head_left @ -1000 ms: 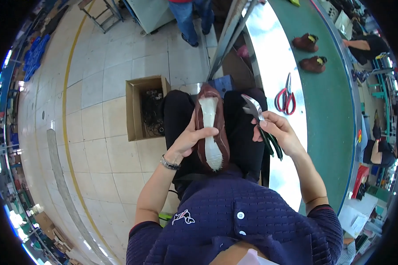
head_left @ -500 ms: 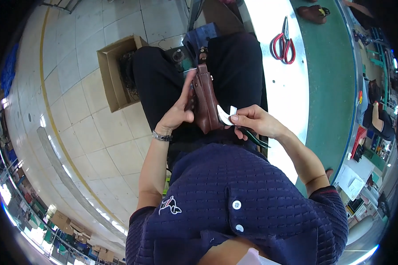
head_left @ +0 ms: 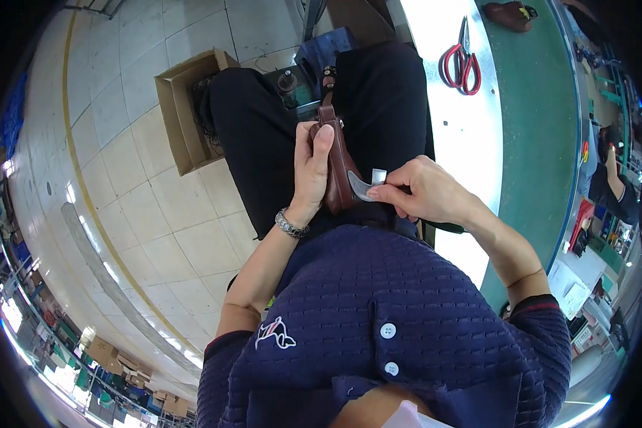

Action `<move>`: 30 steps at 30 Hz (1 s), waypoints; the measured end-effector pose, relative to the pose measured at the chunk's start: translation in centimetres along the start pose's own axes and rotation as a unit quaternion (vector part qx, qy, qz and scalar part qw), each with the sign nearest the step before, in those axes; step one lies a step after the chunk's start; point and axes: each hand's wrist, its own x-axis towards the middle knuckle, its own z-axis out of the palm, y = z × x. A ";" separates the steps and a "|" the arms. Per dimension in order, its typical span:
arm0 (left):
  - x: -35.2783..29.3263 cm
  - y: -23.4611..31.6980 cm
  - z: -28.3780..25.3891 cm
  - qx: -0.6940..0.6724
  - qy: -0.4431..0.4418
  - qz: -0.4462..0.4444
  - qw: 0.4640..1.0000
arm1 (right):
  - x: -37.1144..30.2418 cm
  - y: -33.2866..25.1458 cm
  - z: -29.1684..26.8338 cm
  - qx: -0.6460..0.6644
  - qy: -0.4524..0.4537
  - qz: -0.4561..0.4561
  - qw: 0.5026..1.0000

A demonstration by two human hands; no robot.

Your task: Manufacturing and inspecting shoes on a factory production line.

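A brown leather article (head_left: 341, 165), long and narrow with a seam along it, stands over my lap; its exact kind is unclear. From its far end runs a dark strap (head_left: 328, 82) with metal fittings. My left hand (head_left: 309, 175) is closed on its left side, thumb lying on top. My right hand (head_left: 431, 189) pinches a curved silvery piece with a short upright tab (head_left: 362, 187), whose pointed end lies against the article's right side. Under that hand a thin dark green handle (head_left: 451, 227) shows in part.
Red-handled scissors (head_left: 464, 64) lie on the white bench strip at my right. Beyond is a green surface (head_left: 531, 143) with a brown shoe (head_left: 510, 16). An open cardboard box (head_left: 178, 121) stands left of my knee, and a dark bottle (head_left: 287, 84) is between my legs.
My left hand, spread beside the leather article before, has closed around it. The right hand has turned over slightly, and the dark green handle under it is now mostly hidden.
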 end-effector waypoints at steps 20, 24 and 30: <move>4.7 -2.0 -4.6 -0.180 -0.175 -0.226 0.941 | -1.6 2.3 4.7 0.087 0.116 -0.051 0.988; 5.3 -2.8 -2.5 -0.111 -0.147 -0.226 0.956 | -2.7 4.3 4.4 0.131 0.207 0.005 0.970; 3.2 2.2 1.9 -0.017 -0.234 -0.092 0.968 | -4.5 14.9 4.4 -0.143 0.476 0.149 0.855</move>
